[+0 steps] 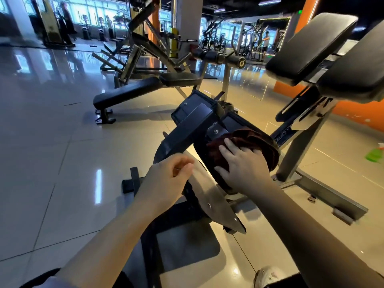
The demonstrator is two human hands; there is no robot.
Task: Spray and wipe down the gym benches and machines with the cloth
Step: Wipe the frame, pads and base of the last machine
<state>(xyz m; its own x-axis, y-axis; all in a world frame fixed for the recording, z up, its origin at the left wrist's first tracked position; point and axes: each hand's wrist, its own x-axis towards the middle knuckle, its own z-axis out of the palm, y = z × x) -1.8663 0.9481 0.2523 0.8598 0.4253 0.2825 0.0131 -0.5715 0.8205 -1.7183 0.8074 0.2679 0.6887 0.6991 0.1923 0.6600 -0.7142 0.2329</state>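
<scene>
Right hand (247, 165), fingers spread flat, presses dark red cloth (251, 140) onto black pad (202, 151) of machine, at 1 o'clock from left hand (166, 179). Left hand loosely curled, holding nothing, beside metal plate (209, 196). Green spray bottle (375, 154) on floor (52, 152), 3 o'clock, well apart.

Open tiled floor (52, 152) lay left; a flat bench (126, 93) and raised pads (311, 46) crowded ahead and right.

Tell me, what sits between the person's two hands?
In the head view, a slanted bare metal plate of the machine runs between the left hand and the right hand, which presses the dark red cloth.
</scene>
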